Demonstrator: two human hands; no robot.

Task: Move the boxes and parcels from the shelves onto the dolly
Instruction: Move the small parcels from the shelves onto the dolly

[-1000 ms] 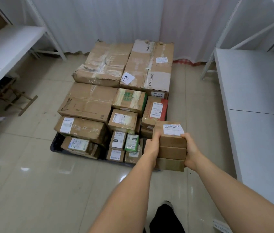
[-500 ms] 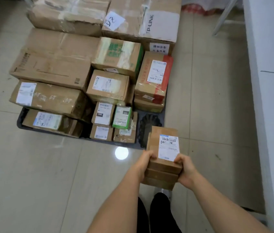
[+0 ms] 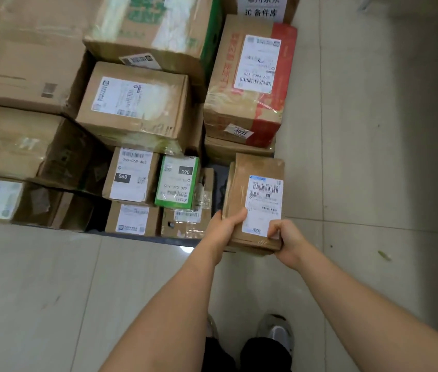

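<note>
1. We've got the small stack of flat brown cardboard parcels with a white shipping label on top (image 3: 256, 202) in both hands, low over the near right corner of the dark plastic dolly (image 3: 220, 174), around five o'clock from the heap.
2. Our left hand (image 3: 222, 230) clamps the stack's near left edge, thumb curled over the top; our right hand (image 3: 286, 241) wraps the near right corner, fingers curled onto the label. Both hands are closed firmly around it.
3. The gap looks tight: the red-and-brown taped box (image 3: 250, 84) sits at twelve o'clock from the stack, the green-and-white labelled box (image 3: 177, 182) at nine.
4. To do this well, we'd keep the stack level so the layers don't slide, then lower it straight into that bare dark patch.
5. We'd seat the far edge first, just short of the brown box beneath the red one, and free our fingers only once it rests fully on the deck, not overhanging the pale tiled floor (image 3: 373, 157).
</note>
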